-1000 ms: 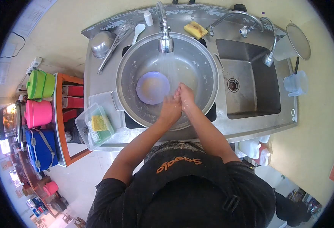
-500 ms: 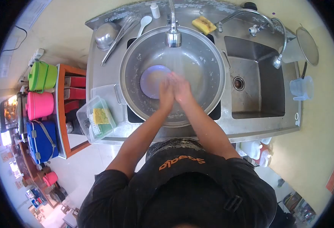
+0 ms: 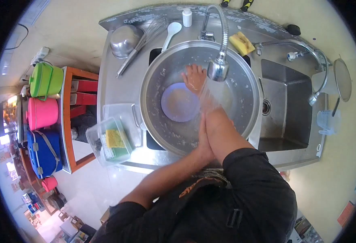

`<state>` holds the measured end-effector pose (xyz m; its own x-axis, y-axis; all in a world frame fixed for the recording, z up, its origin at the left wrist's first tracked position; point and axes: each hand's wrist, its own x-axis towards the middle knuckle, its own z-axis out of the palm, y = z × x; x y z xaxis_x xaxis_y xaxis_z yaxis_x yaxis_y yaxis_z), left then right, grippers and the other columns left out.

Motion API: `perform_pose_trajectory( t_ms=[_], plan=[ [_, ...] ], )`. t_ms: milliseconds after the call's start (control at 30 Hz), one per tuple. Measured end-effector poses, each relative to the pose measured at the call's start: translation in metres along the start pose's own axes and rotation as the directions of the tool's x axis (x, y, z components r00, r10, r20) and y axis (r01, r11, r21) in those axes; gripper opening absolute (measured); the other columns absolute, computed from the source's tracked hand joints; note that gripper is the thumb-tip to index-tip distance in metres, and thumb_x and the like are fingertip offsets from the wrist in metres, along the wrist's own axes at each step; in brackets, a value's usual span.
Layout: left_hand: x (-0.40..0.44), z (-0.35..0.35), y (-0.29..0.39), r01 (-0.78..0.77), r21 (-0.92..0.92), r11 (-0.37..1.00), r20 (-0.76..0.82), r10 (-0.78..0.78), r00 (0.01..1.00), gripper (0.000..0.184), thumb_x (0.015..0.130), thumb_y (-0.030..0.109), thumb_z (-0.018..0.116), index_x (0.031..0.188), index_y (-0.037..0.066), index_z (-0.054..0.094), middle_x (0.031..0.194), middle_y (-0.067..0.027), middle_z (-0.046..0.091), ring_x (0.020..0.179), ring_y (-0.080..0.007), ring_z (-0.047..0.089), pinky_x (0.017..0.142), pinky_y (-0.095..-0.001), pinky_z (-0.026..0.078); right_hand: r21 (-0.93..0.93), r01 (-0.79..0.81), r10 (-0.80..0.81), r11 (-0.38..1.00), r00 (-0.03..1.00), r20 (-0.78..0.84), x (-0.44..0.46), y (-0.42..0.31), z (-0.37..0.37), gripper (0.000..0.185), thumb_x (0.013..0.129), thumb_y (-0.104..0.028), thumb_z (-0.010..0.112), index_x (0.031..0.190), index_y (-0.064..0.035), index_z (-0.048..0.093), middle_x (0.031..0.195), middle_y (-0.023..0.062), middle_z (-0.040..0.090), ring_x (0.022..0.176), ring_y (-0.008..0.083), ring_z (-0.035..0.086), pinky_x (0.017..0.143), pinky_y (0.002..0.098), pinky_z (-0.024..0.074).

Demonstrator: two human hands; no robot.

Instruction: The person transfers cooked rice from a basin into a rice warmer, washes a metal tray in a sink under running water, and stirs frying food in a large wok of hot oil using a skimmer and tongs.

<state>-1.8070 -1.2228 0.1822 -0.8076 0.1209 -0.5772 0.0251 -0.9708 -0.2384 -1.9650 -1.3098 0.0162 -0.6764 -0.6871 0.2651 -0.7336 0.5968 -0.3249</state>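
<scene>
My right hand reaches into the big metal pot, fingers spread and holding nothing. Under it and slightly left lies a purple round bowl, inside the pot. Water sprays from the flexible faucet's head onto my right wrist and forearm. My left hand is wrapped around my right forearm near the elbow; its fingertips show on the far side and the rest is hidden beneath the arm.
Behind the pot are a white spoon, a whisk, a metal bowl, a white bottle and a sponge. A sink lies right; a plastic container with a sponge sits left.
My hands have parted from being pressed together under the water. My right hand has stretched forward, and my left has slid back to the right forearm. The view has shifted.
</scene>
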Motion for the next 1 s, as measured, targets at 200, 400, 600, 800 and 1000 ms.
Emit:
perform_pose_trajectory(
  t_ms=[200, 400, 600, 800, 1000],
  plan=[
    [0.085, -0.070, 0.104, -0.255, 0.168, 0.952, 0.096, 0.242, 0.966, 0.056, 0.084, 0.058, 0.051, 0.108, 0.007, 0.056, 0.100, -0.0090, 0.060, 0.093, -0.0232, 0.057, 0.085, -0.0385, 0.045, -0.022, 0.205, -0.205, 0.979, 0.978, -0.047, 0.001, -0.032, 0.031, 0.033, 0.083, -0.033, 0.057, 0.108, -0.0104, 0.055, 0.107, 0.0103, 0.054, 0.098, 0.0258, 0.051, 0.079, 0.0453, 0.0410],
    [0.032, -0.008, 0.062, -0.069, 0.178, 0.982, -0.096, 0.087, 0.992, 0.045, 0.089, 0.049, 0.049, 0.104, 0.008, 0.058, 0.095, -0.0071, 0.060, 0.089, -0.0213, 0.058, 0.082, -0.0372, 0.047, 0.208, -0.129, 0.126, 0.969, 0.992, 0.029, 0.014, -0.008, 0.042, 0.027, 0.083, -0.027, 0.056, 0.104, -0.0103, 0.055, 0.104, 0.0138, 0.055, 0.096, 0.0302, 0.055, 0.076, 0.0455, 0.0437],
    [0.096, -0.083, 0.102, -0.138, 0.456, 0.879, 0.007, 0.152, 0.988, 0.034, 0.091, 0.038, 0.051, 0.104, 0.008, 0.057, 0.094, -0.0074, 0.060, 0.087, -0.0207, 0.058, 0.081, -0.0385, 0.047, -0.397, 0.262, -0.240, 0.880, 0.965, 0.103, -0.019, -0.012, 0.035, 0.022, 0.078, -0.023, 0.058, 0.097, -0.0121, 0.059, 0.102, 0.0113, 0.055, 0.099, 0.0281, 0.055, 0.077, 0.0440, 0.0456],
    [0.040, -0.019, 0.044, 0.007, 0.326, 0.945, -0.079, 0.020, 0.997, 0.037, 0.085, 0.039, 0.055, 0.103, 0.007, 0.057, 0.094, -0.0101, 0.061, 0.085, -0.0236, 0.058, 0.078, -0.0383, 0.048, -0.104, 0.181, -0.143, 0.978, 0.943, 0.301, -0.020, 0.009, 0.029, 0.031, 0.080, -0.021, 0.057, 0.110, -0.0118, 0.052, 0.102, 0.0089, 0.056, 0.095, 0.0270, 0.054, 0.078, 0.0467, 0.0440],
    [0.082, -0.073, 0.092, -0.251, -0.025, 0.968, 0.166, 0.252, 0.954, 0.042, 0.085, 0.043, 0.050, 0.105, 0.006, 0.056, 0.092, -0.0101, 0.060, 0.084, -0.0239, 0.058, 0.077, -0.0377, 0.047, 0.712, -0.651, 0.347, -0.263, 0.625, 0.699, -0.026, -0.038, 0.012, 0.033, 0.088, -0.026, 0.052, 0.116, -0.0099, 0.048, 0.108, 0.0115, 0.059, 0.103, 0.0284, 0.052, 0.085, 0.0446, 0.0418]
  ],
)
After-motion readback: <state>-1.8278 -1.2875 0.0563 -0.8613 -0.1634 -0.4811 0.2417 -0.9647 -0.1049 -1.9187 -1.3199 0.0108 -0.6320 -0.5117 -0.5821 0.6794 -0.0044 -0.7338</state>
